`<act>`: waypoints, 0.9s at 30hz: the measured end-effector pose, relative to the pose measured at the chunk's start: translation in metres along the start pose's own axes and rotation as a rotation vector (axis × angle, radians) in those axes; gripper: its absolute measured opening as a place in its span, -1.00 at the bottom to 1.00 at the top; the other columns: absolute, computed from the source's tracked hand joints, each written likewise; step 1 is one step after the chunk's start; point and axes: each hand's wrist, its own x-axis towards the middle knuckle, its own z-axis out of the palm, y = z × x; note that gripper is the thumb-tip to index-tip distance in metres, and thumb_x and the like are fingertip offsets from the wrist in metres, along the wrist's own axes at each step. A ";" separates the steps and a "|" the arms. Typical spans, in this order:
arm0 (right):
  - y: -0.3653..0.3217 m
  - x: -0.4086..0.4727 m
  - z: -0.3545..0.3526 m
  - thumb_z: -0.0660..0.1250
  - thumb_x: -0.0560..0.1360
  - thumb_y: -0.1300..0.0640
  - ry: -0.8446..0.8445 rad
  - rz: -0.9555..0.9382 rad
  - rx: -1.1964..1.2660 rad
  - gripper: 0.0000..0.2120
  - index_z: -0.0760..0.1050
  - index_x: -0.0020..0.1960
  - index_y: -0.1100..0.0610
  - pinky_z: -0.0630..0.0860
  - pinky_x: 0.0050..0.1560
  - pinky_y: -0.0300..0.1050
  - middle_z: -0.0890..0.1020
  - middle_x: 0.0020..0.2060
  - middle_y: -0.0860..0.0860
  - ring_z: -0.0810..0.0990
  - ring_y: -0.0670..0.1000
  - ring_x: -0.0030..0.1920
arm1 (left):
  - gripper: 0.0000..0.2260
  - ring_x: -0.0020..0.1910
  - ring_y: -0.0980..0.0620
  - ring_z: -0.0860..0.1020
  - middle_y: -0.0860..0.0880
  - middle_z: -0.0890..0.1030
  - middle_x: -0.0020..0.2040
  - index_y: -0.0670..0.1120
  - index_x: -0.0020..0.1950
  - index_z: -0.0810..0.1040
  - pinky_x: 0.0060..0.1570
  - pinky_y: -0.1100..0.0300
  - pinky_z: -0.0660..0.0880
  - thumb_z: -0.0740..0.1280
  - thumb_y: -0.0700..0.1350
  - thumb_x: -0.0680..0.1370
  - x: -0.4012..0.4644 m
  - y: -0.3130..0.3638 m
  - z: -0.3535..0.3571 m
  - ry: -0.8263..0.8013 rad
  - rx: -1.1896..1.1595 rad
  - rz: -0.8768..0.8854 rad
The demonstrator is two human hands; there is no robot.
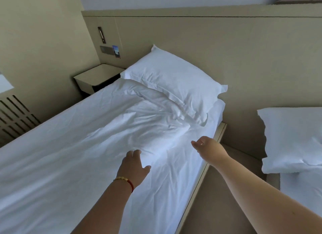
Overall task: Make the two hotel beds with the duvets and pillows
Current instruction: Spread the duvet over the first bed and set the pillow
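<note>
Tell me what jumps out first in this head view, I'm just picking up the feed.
The rumpled white duvet covering the near bed fills most of the view, with both hands over it: the left hand flat on the fabric, the right hand above the bed's right edge. A white pillow leans on the beige headboard, and a second pillow lies on the other bed at far right.
</note>
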 end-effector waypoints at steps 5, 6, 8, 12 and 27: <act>-0.024 0.092 -0.008 0.12 0.59 0.11 -0.100 -0.069 -0.131 -0.67 0.42 0.20 0.33 0.49 -0.01 -0.01 0.57 0.11 0.23 0.56 0.17 -0.01 | -0.26 0.47 -0.06 0.24 -0.06 0.23 0.50 -0.06 0.55 0.11 0.40 0.10 0.28 0.33 0.20 0.50 0.056 0.009 0.013 -0.025 -0.025 -0.045; -0.028 0.111 -0.005 0.14 0.58 0.05 -0.104 -0.072 -0.126 -0.66 0.43 0.19 0.30 0.47 -0.04 -0.04 0.59 0.08 0.21 0.56 0.14 -0.03 | -0.23 0.48 -0.06 0.23 -0.06 0.23 0.51 -0.06 0.56 0.10 0.42 0.10 0.27 0.34 0.22 0.49 0.069 0.008 0.016 -0.028 -0.041 -0.056; -0.036 0.144 0.002 0.18 0.56 -0.07 -0.115 -0.044 -0.093 -0.62 0.44 0.16 0.22 0.42 -0.10 -0.09 0.61 0.00 0.14 0.55 0.09 -0.04 | -0.16 0.50 -0.05 0.20 -0.05 0.21 0.53 -0.05 0.57 0.06 0.44 0.06 0.24 0.36 0.27 0.45 0.098 0.005 0.021 -0.034 -0.061 -0.070; -0.046 0.214 0.021 0.25 0.52 -0.16 -0.153 -0.045 -0.056 -0.51 0.37 0.28 0.16 0.42 -0.05 -0.12 0.56 0.00 0.04 0.53 0.06 0.02 | -0.08 0.57 -0.05 -0.03 -0.07 0.00 0.59 0.00 0.59 -0.11 0.52 -0.03 0.02 0.30 0.34 0.44 0.157 0.003 0.032 -0.090 0.025 -0.081; -0.072 0.457 0.112 0.38 0.33 -0.35 -0.483 0.070 -0.089 -0.01 0.10 0.48 0.24 0.41 0.13 -0.07 0.42 0.31 0.15 0.46 0.15 0.26 | 0.11 0.55 -0.04 -0.30 -0.01 -0.35 0.56 0.06 0.54 -0.38 0.51 -0.11 -0.22 0.35 0.38 0.35 0.286 0.026 0.120 -0.317 0.036 -0.276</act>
